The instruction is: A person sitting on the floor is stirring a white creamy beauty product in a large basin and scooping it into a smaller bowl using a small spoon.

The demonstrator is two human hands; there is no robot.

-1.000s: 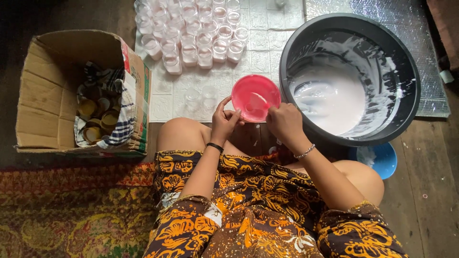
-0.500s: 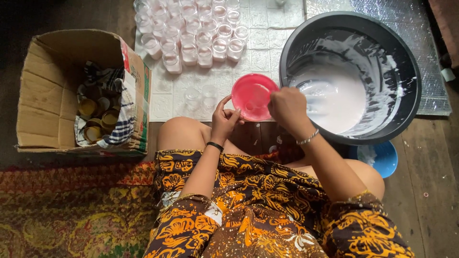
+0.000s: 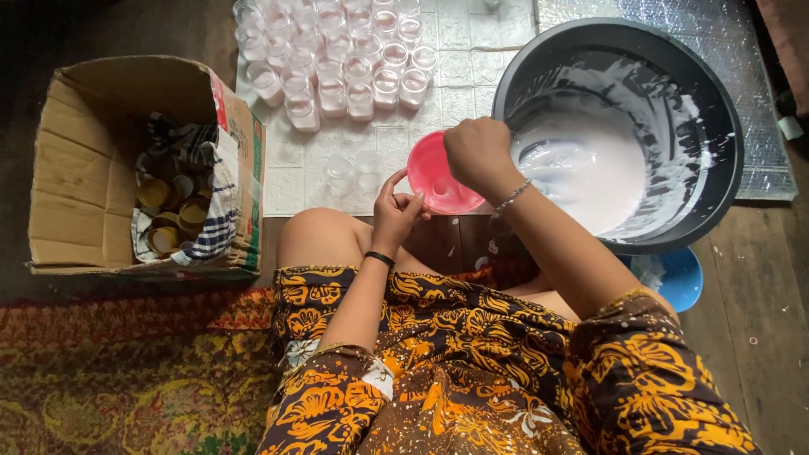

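A round pink funnel (image 3: pixel 436 173) with a small hole in its middle is held over the white mat, just left of the black basin (image 3: pixel 716 109). My right hand (image 3: pixel 477 153) grips its right rim from above. My left hand (image 3: pixel 396 208) sits at its lower left rim with the fingertips pinched together against it; anything under the funnel is hidden. The basin holds white liquid (image 3: pixel 581 164), smeared up its walls. Both forearms reach out over my knees and the brown and orange patterned cloth (image 3: pixel 447 354).
Several small clear cups (image 3: pixel 337 63), some filled white, stand in rows on the mat at the back, and two empty ones (image 3: pixel 354 173) nearer. A cardboard box (image 3: pixel 76 160) with lids and a checked cloth is on the left. A blue bowl (image 3: pixel 678 278) lies under the basin's edge.
My right hand has moved up and to the right toward the basin's rim, tilting the pink funnel with it. My left hand has stayed at the funnel's lower left edge.
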